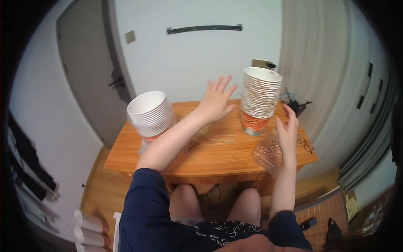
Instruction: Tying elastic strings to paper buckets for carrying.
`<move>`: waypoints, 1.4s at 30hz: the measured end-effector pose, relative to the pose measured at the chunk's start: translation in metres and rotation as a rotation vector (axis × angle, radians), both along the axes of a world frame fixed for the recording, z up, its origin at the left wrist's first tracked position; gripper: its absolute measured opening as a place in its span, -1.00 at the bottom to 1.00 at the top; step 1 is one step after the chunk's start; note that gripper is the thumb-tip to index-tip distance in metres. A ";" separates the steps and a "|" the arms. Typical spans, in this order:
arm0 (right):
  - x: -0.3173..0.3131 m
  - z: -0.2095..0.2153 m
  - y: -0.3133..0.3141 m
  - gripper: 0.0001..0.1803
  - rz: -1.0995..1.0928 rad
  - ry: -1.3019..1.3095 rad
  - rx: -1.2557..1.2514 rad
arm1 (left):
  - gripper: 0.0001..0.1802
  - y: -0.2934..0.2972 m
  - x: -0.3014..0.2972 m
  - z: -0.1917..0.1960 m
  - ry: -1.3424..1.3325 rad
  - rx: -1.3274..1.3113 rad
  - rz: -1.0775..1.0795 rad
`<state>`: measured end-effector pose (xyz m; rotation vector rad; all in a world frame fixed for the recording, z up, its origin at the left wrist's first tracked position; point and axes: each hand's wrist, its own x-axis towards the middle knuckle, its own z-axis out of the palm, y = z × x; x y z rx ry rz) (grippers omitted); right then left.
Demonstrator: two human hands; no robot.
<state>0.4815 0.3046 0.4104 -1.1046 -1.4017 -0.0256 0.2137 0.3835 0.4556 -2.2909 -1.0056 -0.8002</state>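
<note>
My left hand [217, 100] is raised over the back of the table with its fingers spread and nothing in it. Just right of it stands a tall stack of nested paper cups [261, 93]; tan band-like strands circle the white rims, and the lowest cup is orange. Beside that stack is my right hand [288, 130], fingers apart and curved toward it, apparently holding nothing. Under the right hand lies a clear plastic bag [268, 155] with small shiny bits. Thin tan strands [203, 136] lie mid-table, partly behind my left forearm.
Another stack of white paper cups [149, 113], partly wrapped in clear plastic, stands on the left of the wooden table [226, 161]. Eyeglasses [308, 145] lie at the right edge, near a black object with cables [297, 105]. More cup stacks [90, 229] are low at left.
</note>
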 end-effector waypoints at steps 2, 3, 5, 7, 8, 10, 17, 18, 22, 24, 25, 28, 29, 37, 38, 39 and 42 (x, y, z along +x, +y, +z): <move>-0.008 -0.014 -0.042 -0.55 0.068 0.043 -0.029 | -0.30 -0.048 -0.058 0.000 0.018 0.019 0.238; -0.015 -0.028 -0.052 -0.59 0.111 0.052 -0.031 | -0.36 -0.064 -0.090 -0.001 -0.067 0.065 0.330; -0.033 -0.050 -0.062 -0.69 0.207 0.044 -0.047 | -0.52 -0.094 -0.158 -0.005 -0.168 0.150 0.559; -0.055 -0.071 -0.053 -0.75 0.321 -0.009 -0.125 | -0.66 -0.125 -0.202 0.000 -0.243 0.023 0.727; -0.065 -0.083 -0.041 -0.81 0.292 -0.097 -0.093 | -0.70 -0.137 -0.212 0.009 -0.300 -0.141 0.750; -0.089 -0.102 -0.016 -0.84 0.318 -0.263 -0.186 | -0.71 -0.144 -0.237 0.012 -0.296 -0.295 0.633; -0.173 -0.164 0.029 -0.80 0.532 -0.333 -0.426 | -0.79 -0.123 -0.254 0.022 -0.220 -0.368 0.415; -0.188 -0.165 0.024 -0.81 0.534 -0.351 -0.447 | -0.79 -0.123 -0.259 0.023 -0.222 -0.375 0.422; -0.214 -0.163 0.016 -0.81 0.374 -0.441 -0.483 | -0.83 -0.117 -0.269 0.027 -0.193 -0.415 0.368; -0.217 -0.167 0.019 -0.81 0.332 -0.444 -0.441 | -0.84 -0.115 -0.271 0.030 -0.184 -0.419 0.343; -0.217 -0.167 0.019 -0.81 0.330 -0.446 -0.442 | -0.84 -0.115 -0.271 0.033 -0.171 -0.421 0.345; -0.218 -0.161 0.019 -0.83 0.338 -0.467 -0.490 | -0.83 -0.114 -0.274 0.038 -0.156 -0.398 0.350; -0.219 -0.158 0.017 -0.84 0.333 -0.486 -0.524 | -0.84 -0.113 -0.276 0.040 -0.151 -0.379 0.353; -0.220 -0.166 0.016 -0.86 0.314 -0.544 -0.491 | -0.85 -0.102 -0.276 0.059 -0.028 -0.071 0.365; -0.218 -0.167 0.017 -0.85 0.320 -0.544 -0.454 | -0.86 -0.102 -0.276 0.064 0.002 0.011 0.363; -0.216 -0.166 0.016 -0.85 0.326 -0.542 -0.418 | -0.87 -0.104 -0.274 0.070 0.018 0.097 0.339; -0.202 -0.164 0.009 -0.88 0.441 -0.346 -0.305 | -0.89 -0.116 -0.266 0.088 0.046 0.323 0.287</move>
